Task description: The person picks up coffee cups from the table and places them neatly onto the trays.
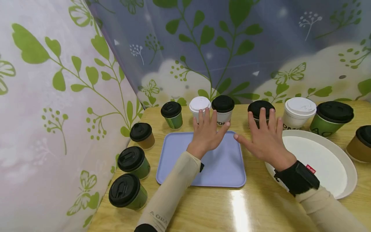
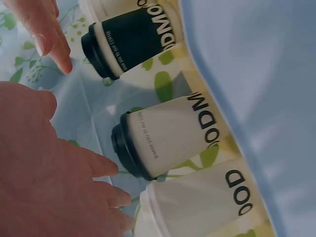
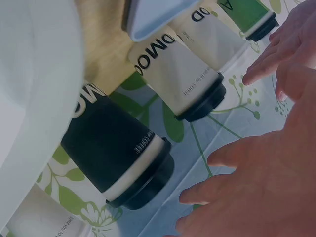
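Note:
Both hands hang in the air with fingers spread and hold nothing. In the head view my left hand (image 1: 205, 137) is over the lilac-blue rectangular tray (image 1: 220, 167), its fingertips overlapping a white paper cup with a white lid (image 1: 200, 103) and a white cup with a black lid (image 1: 223, 104). My right hand (image 1: 266, 141) is between that tray and a round white tray (image 1: 318, 161). Its fingertips overlap a dark cup with a black lid (image 1: 258, 108). The wrist views show these upright cups, including the dark cup (image 3: 116, 143), apart from the fingers.
Along the table's left side stand a brown cup (image 1: 142, 135) and two green cups with black lids. A small green cup (image 1: 172, 116) is at the back. Behind the round tray are a white-lidded cup (image 1: 298, 111) and a green cup (image 1: 331, 117); another brown cup (image 1: 360, 145) is far right.

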A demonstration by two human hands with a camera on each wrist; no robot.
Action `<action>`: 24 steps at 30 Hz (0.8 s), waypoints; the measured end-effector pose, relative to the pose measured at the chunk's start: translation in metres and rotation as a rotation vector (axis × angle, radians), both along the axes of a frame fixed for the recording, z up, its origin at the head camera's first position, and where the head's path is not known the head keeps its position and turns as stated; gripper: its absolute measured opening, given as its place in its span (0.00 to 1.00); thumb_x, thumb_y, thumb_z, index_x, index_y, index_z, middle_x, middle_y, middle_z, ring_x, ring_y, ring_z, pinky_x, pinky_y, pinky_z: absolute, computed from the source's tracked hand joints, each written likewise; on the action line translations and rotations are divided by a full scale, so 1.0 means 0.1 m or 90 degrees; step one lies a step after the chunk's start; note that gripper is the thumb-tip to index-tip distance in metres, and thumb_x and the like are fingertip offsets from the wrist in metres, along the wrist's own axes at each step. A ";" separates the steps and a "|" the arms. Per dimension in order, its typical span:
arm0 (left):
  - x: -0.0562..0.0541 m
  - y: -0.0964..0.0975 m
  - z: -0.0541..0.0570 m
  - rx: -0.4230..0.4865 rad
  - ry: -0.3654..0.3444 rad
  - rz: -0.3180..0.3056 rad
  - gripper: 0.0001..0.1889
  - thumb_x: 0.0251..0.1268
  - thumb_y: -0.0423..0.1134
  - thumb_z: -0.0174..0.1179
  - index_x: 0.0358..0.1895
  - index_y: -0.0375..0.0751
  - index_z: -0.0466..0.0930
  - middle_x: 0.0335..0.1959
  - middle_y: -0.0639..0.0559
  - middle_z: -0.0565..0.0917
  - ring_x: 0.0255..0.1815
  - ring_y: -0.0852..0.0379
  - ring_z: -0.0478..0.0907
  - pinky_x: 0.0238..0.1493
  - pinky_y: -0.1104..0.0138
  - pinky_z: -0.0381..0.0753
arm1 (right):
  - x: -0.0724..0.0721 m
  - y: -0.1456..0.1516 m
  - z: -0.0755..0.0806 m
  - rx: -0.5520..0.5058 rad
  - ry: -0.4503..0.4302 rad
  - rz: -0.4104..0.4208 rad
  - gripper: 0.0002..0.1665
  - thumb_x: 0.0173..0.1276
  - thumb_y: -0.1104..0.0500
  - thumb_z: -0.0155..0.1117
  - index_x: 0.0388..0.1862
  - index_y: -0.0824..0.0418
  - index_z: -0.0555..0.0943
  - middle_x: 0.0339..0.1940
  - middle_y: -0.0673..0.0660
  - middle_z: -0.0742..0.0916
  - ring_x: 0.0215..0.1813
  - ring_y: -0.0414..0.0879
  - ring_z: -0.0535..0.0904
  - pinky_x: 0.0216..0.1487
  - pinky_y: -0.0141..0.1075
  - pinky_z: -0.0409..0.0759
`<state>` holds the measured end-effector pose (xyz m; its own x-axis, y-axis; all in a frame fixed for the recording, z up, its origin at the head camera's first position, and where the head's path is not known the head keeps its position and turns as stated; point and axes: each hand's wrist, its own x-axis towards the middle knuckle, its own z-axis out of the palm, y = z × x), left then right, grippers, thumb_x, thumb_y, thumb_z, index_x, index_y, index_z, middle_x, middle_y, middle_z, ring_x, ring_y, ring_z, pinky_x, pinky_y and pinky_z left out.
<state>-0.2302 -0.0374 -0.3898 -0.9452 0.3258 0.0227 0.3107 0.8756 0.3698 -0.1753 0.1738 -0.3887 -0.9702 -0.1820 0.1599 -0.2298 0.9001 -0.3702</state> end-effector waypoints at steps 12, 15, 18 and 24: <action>0.09 -0.04 0.00 0.017 -0.011 0.003 0.44 0.79 0.70 0.34 0.85 0.44 0.43 0.86 0.40 0.36 0.84 0.41 0.24 0.79 0.41 0.30 | 0.12 -0.01 -0.02 -0.012 -0.010 0.005 0.57 0.76 0.29 0.53 0.84 0.68 0.50 0.81 0.79 0.41 0.80 0.75 0.24 0.72 0.72 0.25; 0.11 -0.05 -0.01 0.013 -0.012 0.005 0.44 0.79 0.70 0.33 0.85 0.44 0.44 0.86 0.40 0.36 0.84 0.40 0.24 0.79 0.42 0.29 | 0.16 -0.03 -0.04 -0.015 -0.028 0.009 0.58 0.76 0.29 0.53 0.84 0.69 0.51 0.82 0.79 0.40 0.80 0.74 0.23 0.72 0.72 0.25; 0.13 -0.07 -0.03 0.013 -0.018 0.007 0.44 0.79 0.70 0.33 0.85 0.44 0.44 0.86 0.40 0.35 0.84 0.40 0.23 0.79 0.44 0.27 | 0.19 -0.05 -0.05 -0.023 -0.041 0.018 0.57 0.76 0.29 0.54 0.84 0.69 0.52 0.82 0.78 0.39 0.81 0.74 0.23 0.72 0.72 0.26; 0.17 -0.09 -0.02 0.025 -0.033 0.018 0.45 0.78 0.71 0.33 0.86 0.46 0.42 0.85 0.41 0.33 0.84 0.38 0.24 0.79 0.40 0.31 | 0.23 -0.07 -0.04 -0.038 -0.039 0.032 0.57 0.75 0.30 0.56 0.84 0.68 0.52 0.82 0.78 0.40 0.81 0.76 0.26 0.72 0.73 0.30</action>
<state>-0.2127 -0.0469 -0.3915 -0.9544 0.2980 -0.0146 0.2648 0.8685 0.4191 -0.1524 0.1663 -0.3924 -0.9685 -0.2219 0.1132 -0.2491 0.8639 -0.4376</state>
